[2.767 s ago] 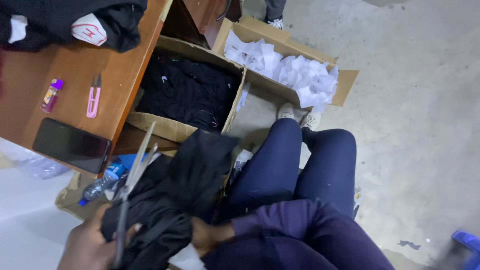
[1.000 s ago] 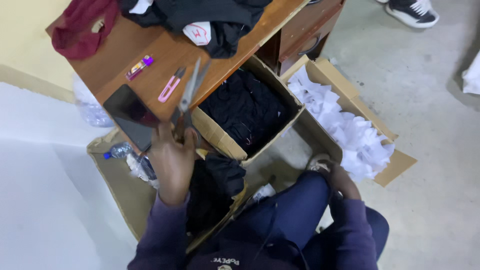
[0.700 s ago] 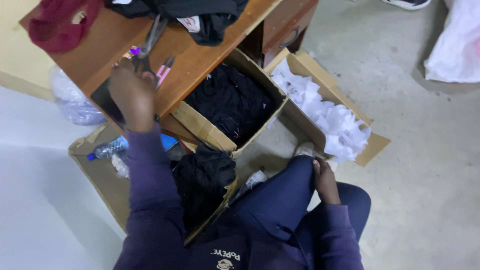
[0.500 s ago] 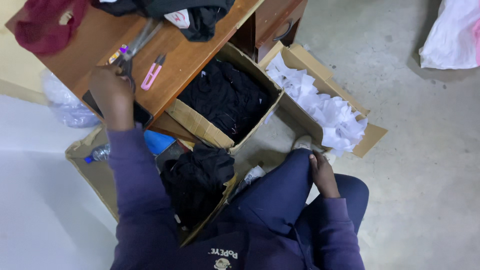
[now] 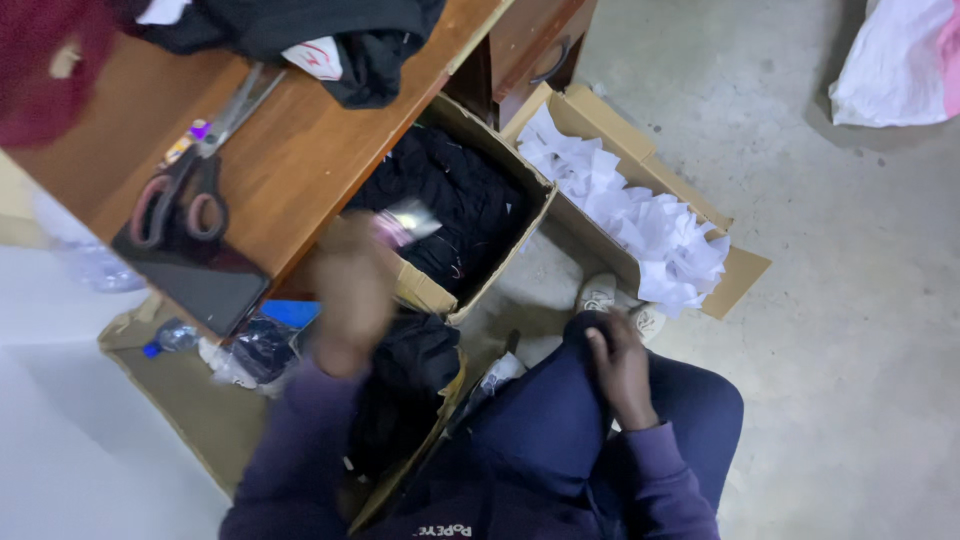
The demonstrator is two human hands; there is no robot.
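My left hand [image 5: 350,290], blurred by motion, hovers over the edge of a wooden desk [image 5: 310,160] and is closed on a small pink thread cutter [image 5: 400,222] whose metal tip points right. Large scissors [image 5: 190,170] with reddish handles lie on the desk beside a black phone [image 5: 195,282]. My right hand [image 5: 620,368] rests flat on my right knee, holding nothing. A black garment [image 5: 405,365] lies bunched in a box at my lap.
A cardboard box of black garments [image 5: 455,200] stands under the desk, with a box of white pieces [image 5: 650,215] beside it. An open box [image 5: 170,405] with a plastic bottle [image 5: 165,338] is at left. Dark and red clothes lie on the desk. A white bag [image 5: 900,60] sits top right.
My left hand carried the scissors up and laid them on the desk, took the pink cutter from the desk, and has drawn back towards my lap. My right hand moved onto my knee.
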